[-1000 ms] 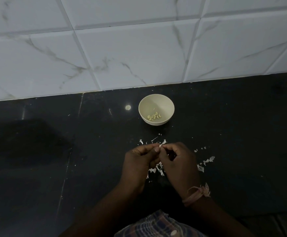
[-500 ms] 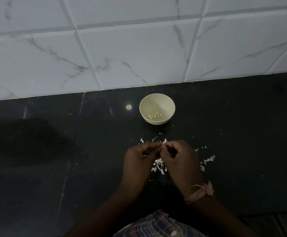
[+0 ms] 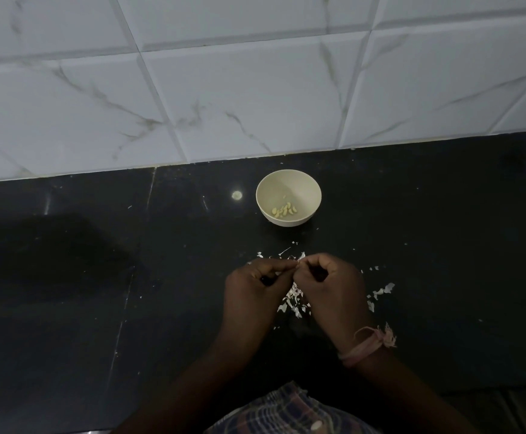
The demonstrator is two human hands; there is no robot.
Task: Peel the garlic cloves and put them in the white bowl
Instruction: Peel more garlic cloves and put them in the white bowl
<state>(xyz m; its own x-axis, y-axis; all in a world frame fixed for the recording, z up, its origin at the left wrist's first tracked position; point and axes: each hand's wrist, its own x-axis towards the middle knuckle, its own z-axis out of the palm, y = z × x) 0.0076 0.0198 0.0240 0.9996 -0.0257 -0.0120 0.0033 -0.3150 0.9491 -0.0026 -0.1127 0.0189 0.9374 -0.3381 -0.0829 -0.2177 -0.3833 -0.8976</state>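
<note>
A small white bowl (image 3: 288, 183) stands on the black counter with several peeled garlic cloves (image 3: 284, 210) in its bottom. In front of it my left hand (image 3: 255, 292) and my right hand (image 3: 333, 292) meet fingertip to fingertip, fingers curled. Both pinch one small garlic clove (image 3: 296, 265) between them; only a sliver of it shows. A pink thread is tied round my right wrist.
Scraps of garlic skin (image 3: 293, 300) lie under and between my hands, and more skin flakes (image 3: 382, 291) lie to the right. White marbled wall tiles (image 3: 255, 89) rise behind the black counter (image 3: 99, 277). A checked cloth shows at the bottom edge.
My hands stay together at the same spot, working the clove. The white skin tip seen between the fingertips one second ago is now almost hidden.
</note>
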